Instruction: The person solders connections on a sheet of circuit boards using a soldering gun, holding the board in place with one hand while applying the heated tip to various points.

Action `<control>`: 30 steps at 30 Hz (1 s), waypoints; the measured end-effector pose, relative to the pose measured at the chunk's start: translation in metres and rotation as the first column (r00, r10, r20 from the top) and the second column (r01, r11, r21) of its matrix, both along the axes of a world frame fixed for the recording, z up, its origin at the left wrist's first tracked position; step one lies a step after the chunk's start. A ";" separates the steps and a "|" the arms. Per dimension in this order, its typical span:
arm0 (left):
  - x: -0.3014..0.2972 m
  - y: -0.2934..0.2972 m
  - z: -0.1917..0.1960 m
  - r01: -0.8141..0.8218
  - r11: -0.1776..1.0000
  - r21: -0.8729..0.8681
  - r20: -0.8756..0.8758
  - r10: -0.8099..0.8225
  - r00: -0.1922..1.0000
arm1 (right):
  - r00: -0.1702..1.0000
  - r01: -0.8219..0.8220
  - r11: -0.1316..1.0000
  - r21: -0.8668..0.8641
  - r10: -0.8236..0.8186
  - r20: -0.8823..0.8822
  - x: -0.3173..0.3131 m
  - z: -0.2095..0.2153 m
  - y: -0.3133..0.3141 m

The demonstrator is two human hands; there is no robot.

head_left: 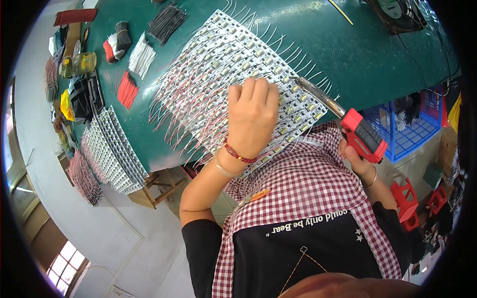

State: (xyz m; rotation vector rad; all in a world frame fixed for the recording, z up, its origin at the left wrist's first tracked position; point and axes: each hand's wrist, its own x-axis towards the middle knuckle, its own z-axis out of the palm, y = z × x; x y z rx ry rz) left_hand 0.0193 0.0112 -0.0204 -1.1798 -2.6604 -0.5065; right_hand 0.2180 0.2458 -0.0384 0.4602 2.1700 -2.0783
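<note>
Red-bodied soldering iron [365,135] sits in the right hand [353,160]; fingers and thumb are closed on the handle. Its metal tip points at the LED board panel [233,54], right of the left hand [253,114]; contact vs just above, can't tell. Left hand is over the middle of the panel, fingers bent and together, fingertips hidden; can't tell how far open, or whether it has a wire pinched.

Panel lies slanted on the green tabletop [357,64], near edge up against the checked apron [303,188]. Pale wires fan off its far right edge, red and white ones off its left.

Tabletop left of panel: bundles of red wires [127,90], white wires [142,57] and black wires [167,22]. Second board stack [117,149] at the table's left edge. Far right corner: black fan [397,12].

Room: blue plastic basket [412,141] right of the table, red stools [405,201] lower right, bright window [67,260] lower left.
</note>
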 end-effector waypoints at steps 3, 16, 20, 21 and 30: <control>0.004 -0.012 0.019 -0.079 0.997 -0.016 0.002 0.079 0.997 | 0.998 -0.056 0.998 0.006 0.056 0.021 0.004 -0.001 0.005; 0.016 0.000 -0.014 0.052 0.980 0.194 0.113 -0.074 0.991 | 0.994 -0.105 0.982 0.160 0.108 -0.012 0.004 0.002 0.004; 0.018 0.004 -0.015 0.056 0.979 0.198 0.080 -0.073 0.994 | 0.994 -0.102 0.981 0.163 0.108 -0.030 0.009 -0.009 0.005; 0.017 0.003 -0.015 0.051 0.978 0.200 0.086 -0.070 0.994 | 0.995 -0.088 0.980 0.180 0.096 -0.037 0.009 -0.007 0.004; 0.017 0.006 -0.014 0.027 0.981 0.193 0.103 -0.048 0.994 | 0.984 -0.157 0.949 0.273 0.173 -0.034 0.009 -0.008 0.006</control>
